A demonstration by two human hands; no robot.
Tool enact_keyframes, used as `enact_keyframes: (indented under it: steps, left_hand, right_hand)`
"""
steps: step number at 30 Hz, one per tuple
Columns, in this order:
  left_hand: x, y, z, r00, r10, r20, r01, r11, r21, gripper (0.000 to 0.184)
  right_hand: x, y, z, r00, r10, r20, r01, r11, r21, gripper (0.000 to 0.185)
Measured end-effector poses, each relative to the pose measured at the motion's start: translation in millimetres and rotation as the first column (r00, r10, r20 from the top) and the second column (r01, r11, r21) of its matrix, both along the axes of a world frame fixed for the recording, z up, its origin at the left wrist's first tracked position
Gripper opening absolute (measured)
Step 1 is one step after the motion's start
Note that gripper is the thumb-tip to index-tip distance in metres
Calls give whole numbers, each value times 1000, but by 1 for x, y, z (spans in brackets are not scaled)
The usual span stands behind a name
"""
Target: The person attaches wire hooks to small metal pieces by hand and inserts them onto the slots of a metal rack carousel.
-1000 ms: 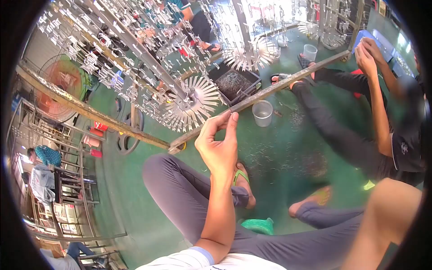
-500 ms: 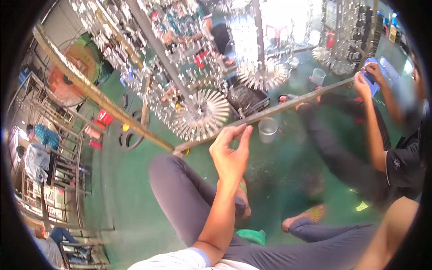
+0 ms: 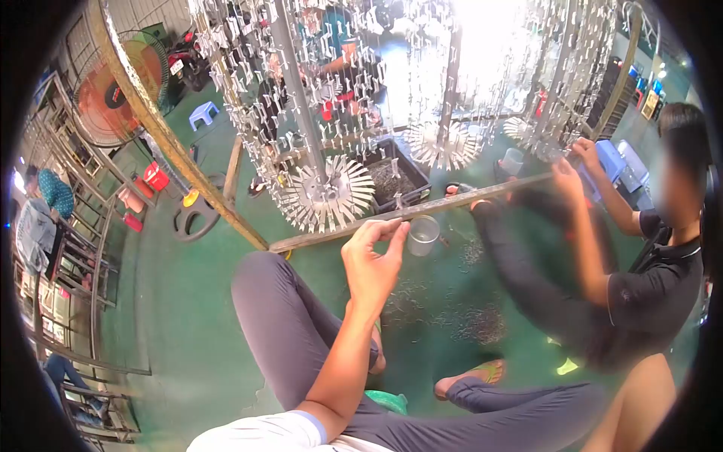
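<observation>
My left hand (image 3: 373,262) is raised in the middle of the view, thumb and forefinger pinched; whatever sits between the tips is too small to name. Just beyond the fingertips runs a worn metal bar (image 3: 482,193). A clear plastic cup (image 3: 423,236) stands on the floor right of the fingertips. Behind the bar hang strings of small metal pieces around a pole, above a round fan of flat metal strips (image 3: 327,194). Bare skin of what looks like my right arm (image 3: 640,403) shows at the lower right, but my right hand is out of view.
A co-worker in black (image 3: 655,290) sits at the right, both hands raised near the hanging pieces. A black crate (image 3: 388,177) of small pieces lies behind the bar. Small pieces (image 3: 482,322) are scattered on the green floor. A large fan (image 3: 117,94) stands at the left.
The view has shifted, bringing the co-worker's head and more of their body into sight. My left hand stays pinched near the bar. The co-worker's hands are now nearer the hanging pieces.
</observation>
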State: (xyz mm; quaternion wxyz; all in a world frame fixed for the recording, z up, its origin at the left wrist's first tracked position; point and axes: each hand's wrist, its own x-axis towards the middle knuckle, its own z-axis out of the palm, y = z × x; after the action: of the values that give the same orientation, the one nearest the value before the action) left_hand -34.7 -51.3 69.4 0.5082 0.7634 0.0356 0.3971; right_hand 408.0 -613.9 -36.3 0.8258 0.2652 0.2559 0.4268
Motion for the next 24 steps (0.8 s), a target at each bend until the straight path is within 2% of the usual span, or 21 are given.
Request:
enact_keyframes:
  steps: [1,2,4,5,6,9,11,12,14,15,17,18,20,24]
  left_hand:
    - [0,0,1,1000,5,-1,-5,1000,-16,15]
    - [6,3,0,999,25,21,-25,1000,15,14]
    - [-2,7,-5,998,51,-24,-50,999,19,14]
    - [1,7,-5,998,56,-27,-56,998,-7,15]
    - [0,7,-5,998,50,-39,-51,998,-33,15]
    - [1,7,-2,999,38,5,-38,999,-39,14]
    - [-1,4,2,1000,18,20,-17,999,-34,13]
    - [-3,4,2,1000,10,22,-9,1000,-29,13]
    - [-7,4,0,1000,12,-6,-12,1000,-16,15]
    - [-1,4,0,1000,13,-4,-13,1000,-12,16]
    - [1,6,-8,1000,12,-10,-12,999,-49,17]
    - [3,8,-7,1000,18,-9,-19,999,-49,17]
    - [4,10,-10,1000,19,-12,-19,999,-29,17]
    - [5,13,-11,996,74,-41,-76,996,-46,25]
  right_hand:
    - [-5,1,10,916,-41,-399,110,983,150,18]
    - [-9,2,10,988,-48,-148,60,995,77,20]
    - [-25,4,-16,960,35,279,8,988,-152,24]
    - [-17,0,-12,867,137,480,7,958,-287,26]
    - [-1,-3,-8,715,268,645,30,911,-411,28]
    - [-45,14,36,726,267,634,222,781,-584,28]
    - [-93,27,65,704,305,641,356,629,-691,29]
    - [-116,34,76,682,351,642,416,535,-735,30]
    - [-160,48,97,599,521,608,568,258,-782,30]
    - [-180,56,109,539,651,535,655,76,-752,31]
    - [-223,72,123,467,840,276,774,-237,-587,32]
    - [-245,81,131,428,886,179,817,-294,-497,33]
    - [-286,97,142,376,926,21,878,-349,-327,34]
    - [-358,135,156,254,959,-122,955,-269,-125,37]
